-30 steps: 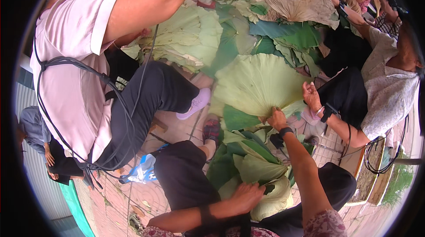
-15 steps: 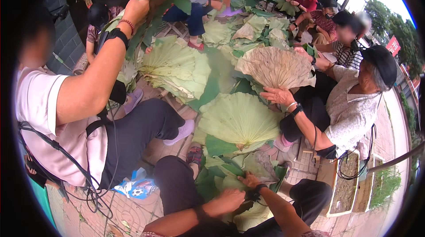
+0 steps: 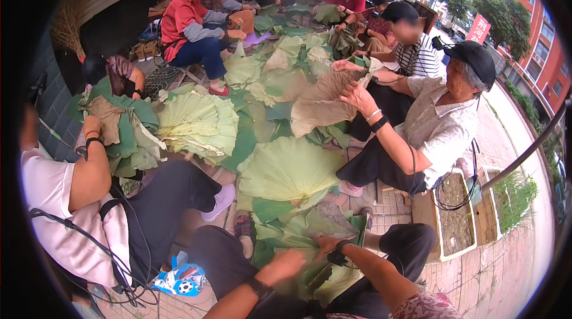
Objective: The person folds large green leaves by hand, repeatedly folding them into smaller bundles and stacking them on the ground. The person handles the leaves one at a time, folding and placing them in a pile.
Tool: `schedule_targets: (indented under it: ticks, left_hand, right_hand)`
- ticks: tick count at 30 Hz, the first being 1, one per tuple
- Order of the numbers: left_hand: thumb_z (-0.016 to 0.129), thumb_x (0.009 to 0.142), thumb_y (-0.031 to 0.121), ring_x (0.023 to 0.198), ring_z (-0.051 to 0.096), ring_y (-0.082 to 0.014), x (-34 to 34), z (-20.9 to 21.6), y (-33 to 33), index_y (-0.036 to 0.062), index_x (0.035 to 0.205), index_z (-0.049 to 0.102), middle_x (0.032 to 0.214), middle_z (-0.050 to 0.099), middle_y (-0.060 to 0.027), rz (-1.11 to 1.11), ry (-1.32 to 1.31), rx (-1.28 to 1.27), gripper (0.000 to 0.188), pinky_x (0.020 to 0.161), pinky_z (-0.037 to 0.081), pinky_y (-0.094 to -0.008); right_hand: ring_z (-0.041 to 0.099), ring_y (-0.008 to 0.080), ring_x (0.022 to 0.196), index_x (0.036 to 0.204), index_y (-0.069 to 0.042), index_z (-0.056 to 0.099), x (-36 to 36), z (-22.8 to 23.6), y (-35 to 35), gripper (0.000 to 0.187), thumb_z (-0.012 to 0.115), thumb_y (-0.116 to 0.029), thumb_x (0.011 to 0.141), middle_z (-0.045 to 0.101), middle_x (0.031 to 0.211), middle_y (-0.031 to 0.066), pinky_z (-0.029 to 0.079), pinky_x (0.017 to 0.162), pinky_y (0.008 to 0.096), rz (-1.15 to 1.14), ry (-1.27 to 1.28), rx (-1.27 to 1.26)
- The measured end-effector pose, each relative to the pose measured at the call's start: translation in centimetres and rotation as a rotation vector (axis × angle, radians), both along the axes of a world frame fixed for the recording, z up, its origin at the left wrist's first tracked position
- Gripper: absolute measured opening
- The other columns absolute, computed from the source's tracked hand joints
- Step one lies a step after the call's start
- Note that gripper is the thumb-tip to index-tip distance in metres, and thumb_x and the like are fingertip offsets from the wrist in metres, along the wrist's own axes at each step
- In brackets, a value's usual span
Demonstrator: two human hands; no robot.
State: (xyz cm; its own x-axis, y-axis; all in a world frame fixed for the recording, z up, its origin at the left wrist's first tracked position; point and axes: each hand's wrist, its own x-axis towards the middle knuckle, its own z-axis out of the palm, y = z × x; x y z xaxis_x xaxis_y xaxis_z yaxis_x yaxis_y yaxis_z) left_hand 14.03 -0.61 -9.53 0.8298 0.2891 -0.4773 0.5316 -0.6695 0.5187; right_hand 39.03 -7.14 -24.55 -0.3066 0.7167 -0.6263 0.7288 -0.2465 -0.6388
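Folded green lotus leaves point(image 3: 277, 238) are stacked in front of my lap. My right hand point(image 3: 328, 245) grips their near right part, fingers curled over the edge. At the left side of the stack is my left hand point(image 3: 288, 263), slightly blurred and closed like a fist; what it holds, if anything, is hidden. A loose pale leaf point(image 3: 338, 283) hangs below my hands between my knees. Just beyond the stack, a broad pale-green lotus leaf point(image 3: 292, 170) lies spread out with its stem point toward me.
On the left, a person in a pink shirt holds a bundle of leaves point(image 3: 122, 128). Opposite, a co-worker in a cap handles a brown dry leaf point(image 3: 325, 101). More leaves point(image 3: 271, 75) cover the ground between several seated people. Planter boxes point(image 3: 456, 223) stand at right; a blue-white bag point(image 3: 182, 277) lies left.
My view has turned, so the scene sits lower and further left. My left hand has shifted left and down. The left neighbour has lowered the leaf bundle; the co-worker opposite has tilted the brown leaf.
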Motion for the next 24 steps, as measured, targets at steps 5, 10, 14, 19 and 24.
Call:
schedule_targets:
  ticks: [5, 10, 14, 19, 24]
  left_hand:
    - [0.057, 0.098, 0.032, 0.107, 0.064, -0.0442, -2.3, -0.8, 0.4, 0.0016, 0.105, 0.064, 0.109, 0.068, -0.0234, 0.066, -0.051, 0.072, 0.032, 0.089, 0.049, -0.0553]
    - [0.058, 0.097, 0.03, 0.105, 0.063, -0.0445, -2.4, -1.8, -0.3, 0.0009, 0.104, 0.064, 0.105, 0.068, -0.0241, 0.038, -0.003, 0.025, 0.03, 0.088, 0.05, -0.0539]
    - [0.059, 0.097, 0.028, 0.103, 0.064, -0.0449, -1.5, -1.3, 0.4, -0.0002, 0.103, 0.063, 0.105, 0.068, -0.0247, 0.032, -0.086, 0.066, 0.029, 0.087, 0.05, -0.0546]
    - [0.059, 0.097, 0.028, 0.105, 0.064, -0.0439, -2.2, -1.4, 0.9, 0.0001, 0.106, 0.063, 0.105, 0.068, -0.0253, 0.038, -0.054, 0.113, 0.03, 0.086, 0.05, -0.0537]
    - [0.062, 0.095, 0.028, 0.104, 0.064, -0.045, -3.1, -3.1, 0.6, 0.0006, 0.103, 0.065, 0.108, 0.067, -0.0245, 0.066, -0.097, 0.076, 0.028, 0.086, 0.05, -0.054]
  right_hand:
    - [0.059, 0.038, 0.125, 0.145, -0.004, 0.046, -3.0, -3.0, -3.9, 0.107, 0.081, -0.064, 0.063, 0.062, 0.13, 0.0253, 0.045, 0.104, 0.0459, -0.18, -0.46, 0.224]
    - [0.063, 0.042, 0.115, 0.112, 0.002, 0.07, 1.1, -5.6, -5.2, 0.069, 0.07, -0.059, 0.08, 0.068, 0.113, 0.0296, 0.046, 0.1, 0.0478, -0.686, -0.056, 0.045]
    - [0.062, 0.0422, 0.116, 0.12, 0.001, 0.069, 3.9, -7.0, -7.7, 0.07, 0.066, -0.059, 0.084, 0.066, 0.121, 0.0291, 0.047, 0.1, 0.047, -0.57, -0.175, 0.087]
    - [0.062, 0.0406, 0.118, 0.121, -0.001, 0.07, 0.8, -3.6, -5.7, 0.067, 0.066, -0.057, 0.085, 0.066, 0.122, 0.0282, 0.048, 0.1, 0.0462, -0.531, -0.309, -0.008]
    - [0.065, 0.0375, 0.115, 0.125, 0.0, 0.067, -1.5, 0.6, -5.1, 0.074, 0.076, -0.056, 0.078, 0.067, 0.123, 0.0264, 0.051, 0.099, 0.0445, -0.301, -0.248, -0.086]
